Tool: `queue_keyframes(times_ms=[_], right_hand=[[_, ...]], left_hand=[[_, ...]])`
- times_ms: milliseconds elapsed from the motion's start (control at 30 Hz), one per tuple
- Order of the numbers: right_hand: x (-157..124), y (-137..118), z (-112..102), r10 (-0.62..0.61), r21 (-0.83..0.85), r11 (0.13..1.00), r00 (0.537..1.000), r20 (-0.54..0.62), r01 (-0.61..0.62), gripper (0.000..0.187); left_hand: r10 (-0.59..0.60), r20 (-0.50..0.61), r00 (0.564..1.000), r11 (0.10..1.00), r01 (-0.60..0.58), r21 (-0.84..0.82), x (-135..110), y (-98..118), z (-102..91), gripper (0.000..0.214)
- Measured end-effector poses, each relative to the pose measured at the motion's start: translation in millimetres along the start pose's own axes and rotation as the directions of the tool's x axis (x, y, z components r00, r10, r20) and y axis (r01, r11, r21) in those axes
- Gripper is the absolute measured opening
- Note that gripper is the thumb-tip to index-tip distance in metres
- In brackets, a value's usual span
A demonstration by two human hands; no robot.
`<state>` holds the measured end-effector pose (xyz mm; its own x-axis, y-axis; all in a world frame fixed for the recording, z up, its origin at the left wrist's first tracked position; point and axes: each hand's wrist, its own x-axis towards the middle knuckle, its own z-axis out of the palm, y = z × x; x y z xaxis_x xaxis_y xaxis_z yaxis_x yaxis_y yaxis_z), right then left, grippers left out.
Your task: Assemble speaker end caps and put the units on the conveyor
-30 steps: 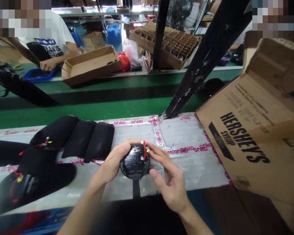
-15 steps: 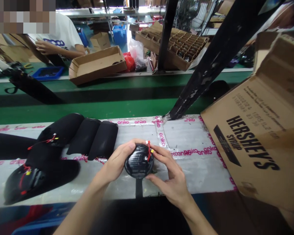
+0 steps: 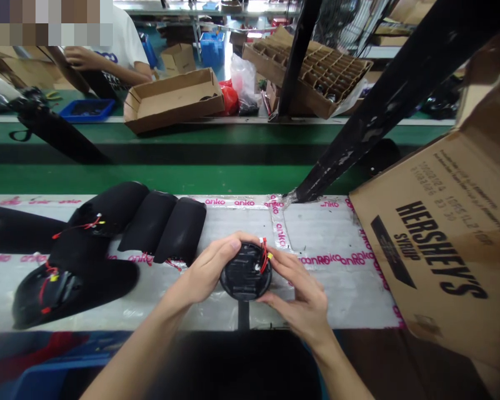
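Both my hands hold a black cylindrical housing (image 3: 242,278), its round end turned up toward me. My left hand (image 3: 212,266) is wrapped round its left side, thumb on the upper rim. On the other side, my right hand (image 3: 302,291) grips it between thumb and fingers. Red wires (image 3: 265,256) with small red, white and yellow connectors come out of the end, close to my right fingertips. To the left, several similar black cylinders (image 3: 182,230) lie on the wrapped work surface (image 3: 229,222), some with red wires sticking out. The far side of the held housing is hidden.
A cardboard Hershey's syrup box (image 3: 437,266) stands on the right. A slanted black post (image 3: 350,128) rises behind the work surface. Across the green belt (image 3: 183,178) are an open carton (image 3: 175,103), a blue tray (image 3: 87,110), a divided carton (image 3: 316,72) and another person (image 3: 127,50).
The view has shifted slightly, so most things sit a little further right. Both hands keep the same hold on the black housing.
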<state>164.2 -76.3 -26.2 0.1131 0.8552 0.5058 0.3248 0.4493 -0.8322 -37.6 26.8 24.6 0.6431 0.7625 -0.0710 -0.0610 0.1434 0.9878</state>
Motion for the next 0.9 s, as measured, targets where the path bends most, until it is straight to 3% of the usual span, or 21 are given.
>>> queue_keyframes(times_ms=[67,233,367,500,667,900], right_hand=[[3,3,-1,-0.030,0.023,0.999,1.000,0.007,0.030,0.081],[-4,13,10,0.153,0.186,0.972,0.988,-0.034,-0.144,0.063],[-5,23,14,0.170,0.220,0.965,0.981,-0.090,-0.146,0.058],[-1,14,9,0.172,0.218,0.963,0.984,-0.055,-0.156,0.058],[-12,-9,8,0.275,0.268,0.926,0.961,0.007,-0.267,0.044],[-18,6,10,0.248,0.298,0.922,0.968,0.037,-0.247,0.054]], left_hand=[[0.008,0.012,1.000,1.000,-0.008,0.013,0,0,0.1,0.047],[0.019,0.004,1.000,0.999,-0.019,0.038,-1,3,1.5,0.046],[0.018,0.013,1.000,0.998,-0.018,0.057,-3,5,1.1,0.045],[0.010,-0.003,1.000,0.999,-0.009,0.034,-4,4,2.6,0.045],[0.050,-0.014,0.999,0.998,-0.049,0.025,-7,2,7.0,0.045],[0.064,-0.011,0.998,0.996,-0.063,0.057,-7,4,6.5,0.043]])
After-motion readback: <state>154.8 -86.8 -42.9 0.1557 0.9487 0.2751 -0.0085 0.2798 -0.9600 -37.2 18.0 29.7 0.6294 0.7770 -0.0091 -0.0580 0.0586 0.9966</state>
